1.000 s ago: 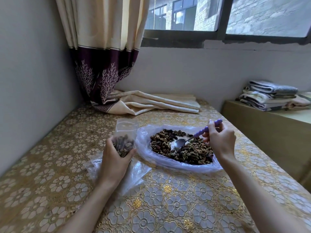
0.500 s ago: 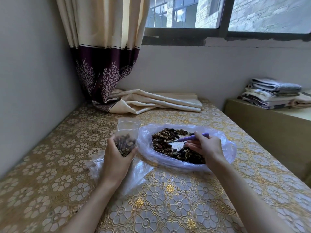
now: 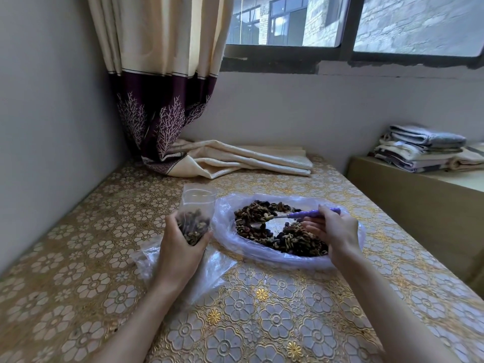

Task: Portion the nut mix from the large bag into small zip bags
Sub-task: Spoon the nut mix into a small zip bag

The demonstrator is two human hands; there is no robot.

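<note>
- Right now my left hand [image 3: 180, 247] wraps round the lower half of a small zip bag [image 3: 197, 210], thumb on one side and fingers on the other, holding it upright with its mouth open at the top.
- That small bag is thin clear plastic, soft and crinkled; its bottom part bulges with brown and dark nut pieces, while the upper part is see-through.
- My right hand [image 3: 334, 233] pinches the purple handle of a spoon [image 3: 296, 215], fingers curled round it; the handle looks ribbed, and the metal bowl points left with a few pale nuts on it.
- The spoon's bowl sits over the nut mix [image 3: 285, 235], a lumpy spread of dark and tan pieces with a bare gap near its middle.
- The mix lies in the large bag [image 3: 262, 254], a floppy milky-clear sheet folded open into a shallow oval rim, just right of the small bag.
- More clear plastic [image 3: 212, 273] lies flat and wrinkled under my left wrist; I cannot tell how many bags it is.
- The surface [image 3: 262, 323] wears a glossy embossed cover of gold and white flowers.
- My right palm hides the near part of the handle and some of the mix.
- Both forearms are cut off at the bottom edge.
</note>
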